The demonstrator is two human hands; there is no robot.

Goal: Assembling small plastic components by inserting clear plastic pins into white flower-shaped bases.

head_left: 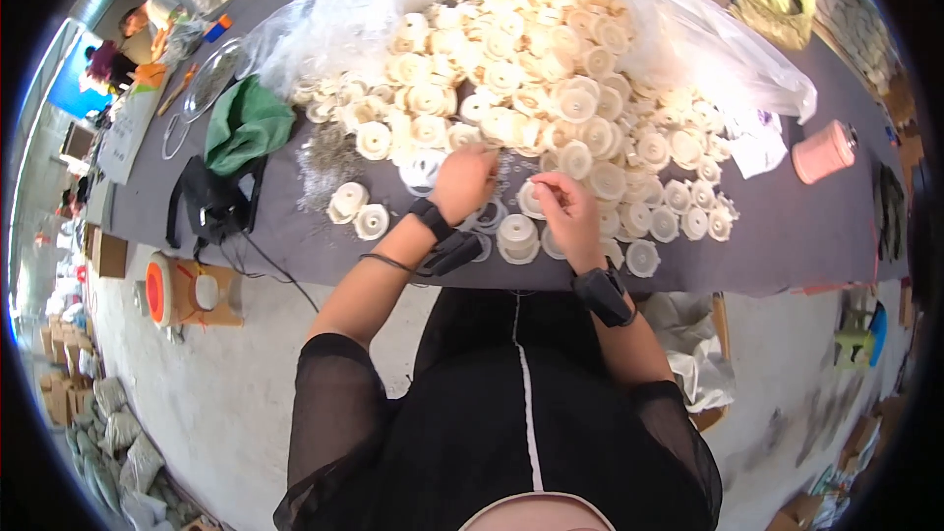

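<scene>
leaning over a grey table point(806, 236) here, with both hands low along the near edge of a big heap of cream parts point(531, 49), piled across the middle and far side.

first to the left hand point(466, 184): bent over at the heap's near edge, back upward, fingers curled in and mostly closed, tips pointing far and right. cannot tell about anything held under those tips. just to the left, a white disc point(419, 171), close against the hand.

across to the right hand point(570, 211): turned in toward the left, thumb and forefinger close together, almost meeting, right by a cream disc point(529, 202). cannot tell about any tiny thing in that pinch.

on the right wrist, a black box point(604, 297); on the left, another.

between the hands and nearer, a short stack point(517, 236), with flat rings point(484, 221) just to the left. farther left, loose pieces near a scatter of grey bits point(331, 157), then a green cloth point(246, 128) and, nearer, a black bag point(214, 199).

far left, bunched plastic point(364, 15); far right, more sheeting point(698, 49). out right, a pink spool point(822, 153).
</scene>
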